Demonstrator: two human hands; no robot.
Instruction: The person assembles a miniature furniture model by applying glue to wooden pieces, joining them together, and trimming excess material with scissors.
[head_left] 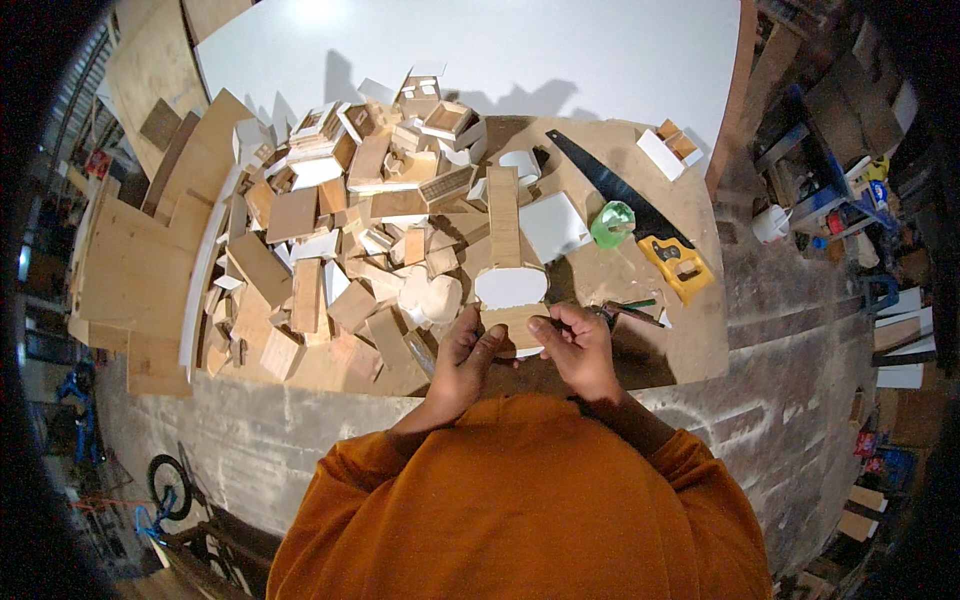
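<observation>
Both my hands hold a small flat wood piece [514,326] with a light brown face and a white lower edge, close to my body at the table's near edge. My left hand [468,353] grips its left end, thumb on top. At the right end, my right hand [577,350] pinches it between thumb and fingers. Just beyond lies a white piece with rounded ends [511,288]. A long narrow wooden strip [503,215] points away behind that. The undersides of my fingers are mostly hidden.
A heap of wood offcuts [345,220] covers the table's left side. To the right lie a handsaw with a yellow handle [676,266], a green translucent cup [612,224] and a dark-handled tool [632,309]. A large white panel [600,60] stands beyond; a bicycle [170,488] is at lower left.
</observation>
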